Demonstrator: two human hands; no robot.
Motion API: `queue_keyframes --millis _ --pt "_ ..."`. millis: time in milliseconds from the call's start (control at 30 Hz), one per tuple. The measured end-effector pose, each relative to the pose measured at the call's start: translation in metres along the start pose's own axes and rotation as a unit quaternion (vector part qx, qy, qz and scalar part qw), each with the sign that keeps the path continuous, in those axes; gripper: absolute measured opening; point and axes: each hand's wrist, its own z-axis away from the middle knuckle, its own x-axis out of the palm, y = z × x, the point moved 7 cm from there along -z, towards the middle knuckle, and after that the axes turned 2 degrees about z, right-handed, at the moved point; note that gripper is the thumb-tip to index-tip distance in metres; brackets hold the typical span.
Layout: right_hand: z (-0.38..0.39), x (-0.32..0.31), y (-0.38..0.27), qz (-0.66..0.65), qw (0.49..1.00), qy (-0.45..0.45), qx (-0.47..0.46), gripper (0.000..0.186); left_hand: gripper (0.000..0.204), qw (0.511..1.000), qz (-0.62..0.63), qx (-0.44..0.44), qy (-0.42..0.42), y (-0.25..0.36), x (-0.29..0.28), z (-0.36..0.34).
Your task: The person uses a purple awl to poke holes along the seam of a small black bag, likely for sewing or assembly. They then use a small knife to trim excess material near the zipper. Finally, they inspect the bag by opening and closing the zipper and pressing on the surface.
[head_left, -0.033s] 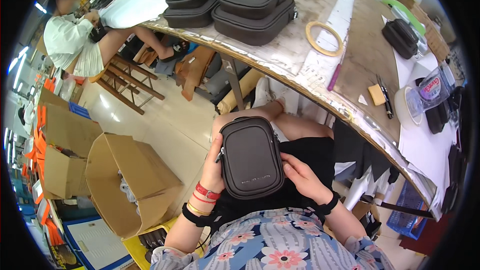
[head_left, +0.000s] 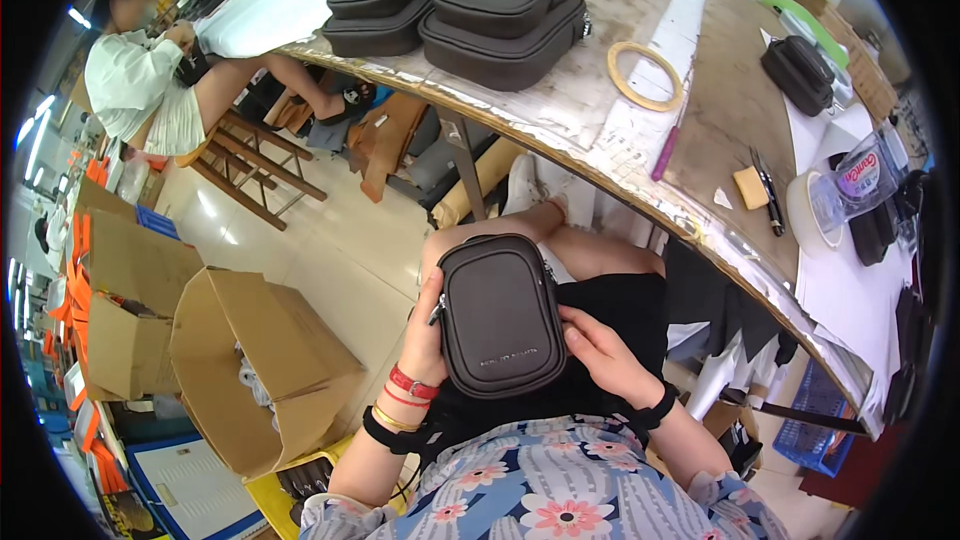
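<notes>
A dark brown zippered pouch (head_left: 502,325), rounded at its corners, rests above my lap with its front panel facing up. Along its left side my left hand (head_left: 428,340) grips the edge, with fingers hidden underneath. My right hand (head_left: 603,348) holds the lower right edge, thumb lying near the front and the other fingers partly hidden. A metal zipper pull (head_left: 437,311) shows beside my left fingers. On the table ahead, similar dark pouches are stacked, with one pair (head_left: 505,25) nearest and another pair (head_left: 385,5) to its left.
The worn table (head_left: 580,105) curves from ahead round to my right. On it lie a tape ring (head_left: 645,77), a purple pen-like tool (head_left: 665,154) and a tan block (head_left: 750,187). Open cardboard boxes (head_left: 300,350) stand at left. A person (head_left: 140,90) sits on a wooden stool beyond.
</notes>
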Motion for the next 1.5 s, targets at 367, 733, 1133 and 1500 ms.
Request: queue_keyframes --millis 367,733,1133,1500 --pt "0.001 -0.001 0.006 0.019 1.000 -0.006 0.003 0.048 0.058 0.999 0.024 -0.039 0.010 -0.014 -0.013 -0.002" --pt "0.007 0.003 -0.005 -0.007 0.999 -0.013 -0.049 0.049 0.063 0.999 0.038 0.006 -0.022 -0.005 0.000 0.012" --pt "0.010 -0.019 -0.031 0.105 0.975 0.139 -0.140 0.038 0.074 0.963 -0.179 0.202 0.007 0.011 0.012 0.032" --pt "-0.002 -0.016 -0.065 0.248 0.941 0.097 -0.208 0.024 0.054 0.883 -0.402 0.231 -0.075 -0.022 0.025 0.058"
